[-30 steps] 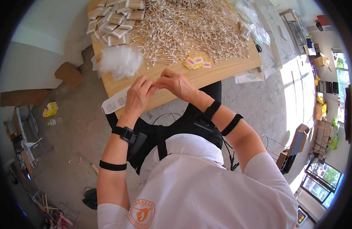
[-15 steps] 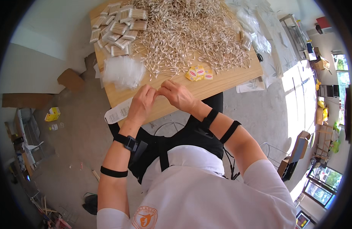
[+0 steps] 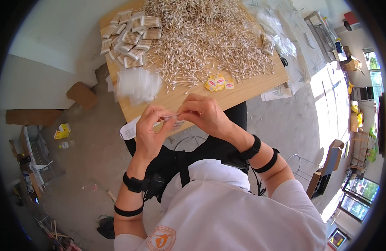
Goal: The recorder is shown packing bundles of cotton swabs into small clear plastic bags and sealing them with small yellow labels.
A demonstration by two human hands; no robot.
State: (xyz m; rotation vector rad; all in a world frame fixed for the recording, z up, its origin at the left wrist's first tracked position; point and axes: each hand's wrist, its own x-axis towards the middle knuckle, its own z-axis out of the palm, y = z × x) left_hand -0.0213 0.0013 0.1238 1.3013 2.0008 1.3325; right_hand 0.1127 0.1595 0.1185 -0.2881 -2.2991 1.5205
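Compared with half a second ago, the hands sit closer to the table's near edge, and one small clear plastic piece now shows between them. The left hand and right hand both pinch it by fingertips. Beyond the right hand lie at least three yellow cards; beyond the left, uncounted clear bags and over ten swab packets.

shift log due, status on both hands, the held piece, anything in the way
Left hand, right hand: both pinching small pale item, details unclear. Cotton swabs heaped beyond, apart from hands. Nothing visibly in the way.
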